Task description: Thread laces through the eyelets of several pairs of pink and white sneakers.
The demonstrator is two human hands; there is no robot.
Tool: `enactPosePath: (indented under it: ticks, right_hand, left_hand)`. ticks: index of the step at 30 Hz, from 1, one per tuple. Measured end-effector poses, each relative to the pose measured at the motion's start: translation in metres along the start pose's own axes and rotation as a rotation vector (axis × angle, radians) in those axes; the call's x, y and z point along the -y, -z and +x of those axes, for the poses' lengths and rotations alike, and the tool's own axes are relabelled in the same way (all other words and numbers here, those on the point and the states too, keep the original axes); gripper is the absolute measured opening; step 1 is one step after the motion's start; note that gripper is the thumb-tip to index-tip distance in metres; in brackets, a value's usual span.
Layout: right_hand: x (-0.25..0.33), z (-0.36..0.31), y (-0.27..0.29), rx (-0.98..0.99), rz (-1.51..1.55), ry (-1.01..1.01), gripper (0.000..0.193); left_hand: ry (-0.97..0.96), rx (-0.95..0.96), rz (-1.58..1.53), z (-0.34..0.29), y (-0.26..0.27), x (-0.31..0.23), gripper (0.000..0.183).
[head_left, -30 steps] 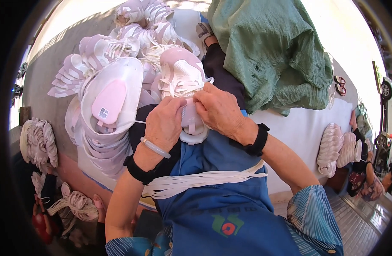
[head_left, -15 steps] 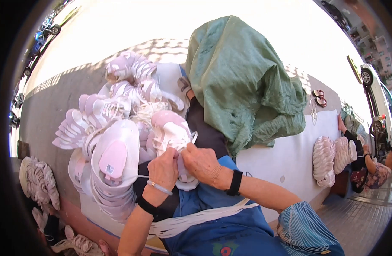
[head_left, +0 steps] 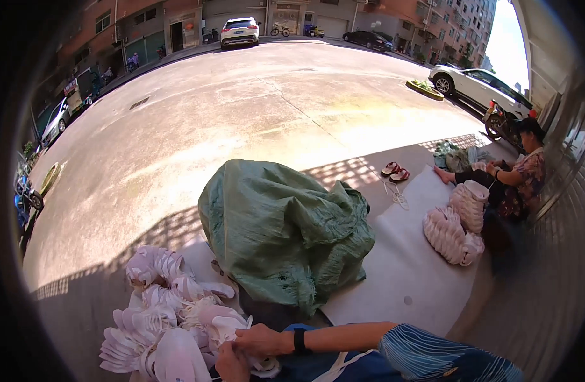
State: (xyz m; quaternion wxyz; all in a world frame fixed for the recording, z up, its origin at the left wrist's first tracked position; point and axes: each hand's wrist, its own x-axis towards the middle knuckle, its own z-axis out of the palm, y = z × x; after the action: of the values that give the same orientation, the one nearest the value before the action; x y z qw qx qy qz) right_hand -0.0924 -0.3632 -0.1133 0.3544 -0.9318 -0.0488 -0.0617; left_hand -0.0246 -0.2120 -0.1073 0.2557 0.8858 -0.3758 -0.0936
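Observation:
Low in the view, my left hand (head_left: 232,364) and my right hand (head_left: 262,342) meet over a pale pink and white shoe upper (head_left: 217,319). Both hands are closed, their fingertips pinched together at its white shoelace (head_left: 248,323); the exact grip is partly hidden by the fingers. Around that upper, mostly to its left, lies a heap of nested pink and white shoe uppers (head_left: 139,328). A strip of loose white laces (head_left: 343,364) crosses my blue-clad lap. Just beyond my hands stands a large crumpled green sack (head_left: 286,235).
A pale ground sheet (head_left: 400,274) spreads to the right, bearing stacked shoe uppers (head_left: 455,232). Beside them another person (head_left: 528,172) sits working. Red sandals (head_left: 394,172) lie past the sack. Parked cars, including a white one (head_left: 480,86), edge the sunlit paved yard (head_left: 241,114).
My view has tilted up, bringing the yard, buildings and cars into sight and shifting my hands toward the lower edge. Both hands stay together at the same shoe upper.

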Motion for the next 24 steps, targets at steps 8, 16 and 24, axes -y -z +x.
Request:
enactPosePath:
  ticks: [8,16,24]
  right_hand:
    - [0.007,-0.014,0.022,-0.104,0.002,-0.005,0.016]
    - [-0.003,-0.042,0.075,-0.114,0.259,-0.077,0.042]
    - [0.000,-0.044,0.087,-0.007,0.474,-0.454,0.018]
  left_hand:
    - [-0.021,0.212,0.052,-0.009,0.010,-0.022,0.040]
    - [-0.159,0.069,-0.612,-0.020,0.032,-0.090,0.010]
    - [-0.608,0.382,-1.191,-0.038,0.017,-0.200,0.011]
